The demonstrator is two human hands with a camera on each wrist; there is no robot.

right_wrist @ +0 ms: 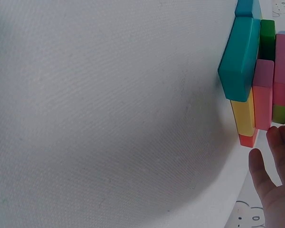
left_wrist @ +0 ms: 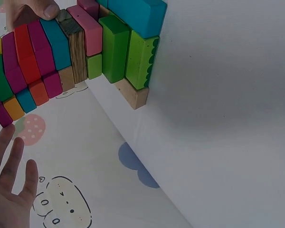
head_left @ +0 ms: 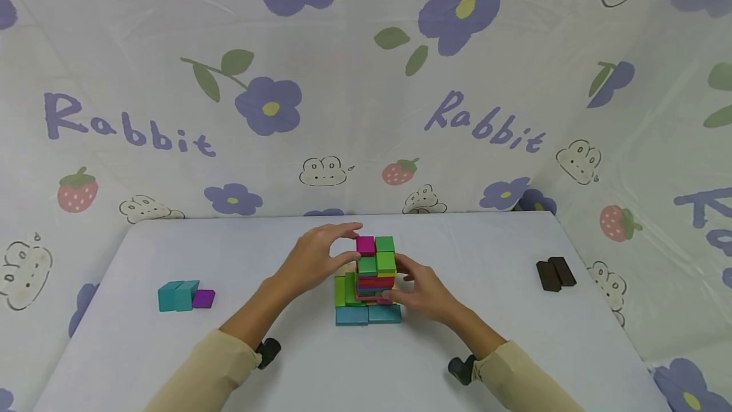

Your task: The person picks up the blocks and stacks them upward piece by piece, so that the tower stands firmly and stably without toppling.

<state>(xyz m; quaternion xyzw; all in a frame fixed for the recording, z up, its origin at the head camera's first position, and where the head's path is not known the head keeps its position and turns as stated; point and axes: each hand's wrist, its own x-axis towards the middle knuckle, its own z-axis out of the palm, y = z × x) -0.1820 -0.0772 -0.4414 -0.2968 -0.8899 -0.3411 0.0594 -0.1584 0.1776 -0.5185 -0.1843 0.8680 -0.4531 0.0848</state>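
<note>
A tower of coloured wooden blocks (head_left: 375, 281) stands on the white table, stacked in several layers. My left hand (head_left: 311, 256) is at its upper left, thumb and index finger about the magenta block (head_left: 365, 246) on top. In the left wrist view the other fingers (left_wrist: 26, 183) are spread apart from the tower. A green block (head_left: 384, 244) sits beside the magenta one. On the tower's right side my right hand (head_left: 426, 291) holds the middle layers, thumb in front and fingers further back. Blue blocks (head_left: 351, 316) form the front of the base.
At the left of the table (head_left: 457, 240) lie two teal blocks (head_left: 184, 295) and a purple block (head_left: 204, 299). Two dark brown blocks (head_left: 549, 276) lie at the right. A printed cloth (head_left: 354, 94) hangs behind the table's back edge.
</note>
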